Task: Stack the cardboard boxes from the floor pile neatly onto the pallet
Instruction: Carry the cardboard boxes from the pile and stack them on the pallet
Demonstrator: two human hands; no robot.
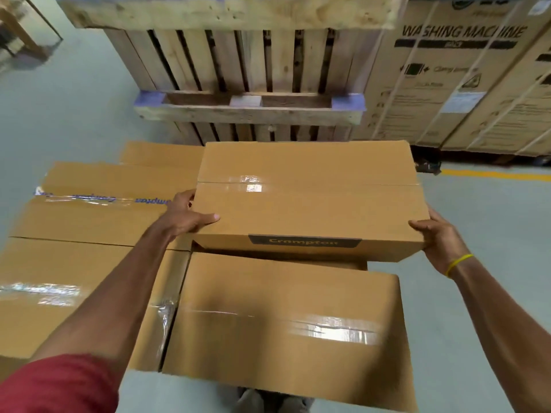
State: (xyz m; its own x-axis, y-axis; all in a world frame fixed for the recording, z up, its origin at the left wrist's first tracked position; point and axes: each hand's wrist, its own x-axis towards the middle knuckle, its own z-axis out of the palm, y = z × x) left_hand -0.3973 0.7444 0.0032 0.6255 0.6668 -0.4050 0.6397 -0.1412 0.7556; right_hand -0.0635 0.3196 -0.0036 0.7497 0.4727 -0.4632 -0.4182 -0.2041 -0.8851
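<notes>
left hand (185,216) and right hand (438,234) grip the crompton box (310,198) by its ends, thumbs hooked over the top, above 1 taped box (283,317).

Held box (310,198) above nearer box (283,323).

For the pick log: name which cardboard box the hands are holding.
The box with the dark Crompton label on its near face: the left hand and right hand grip its two ends. No hand holds the other boxes.
</notes>
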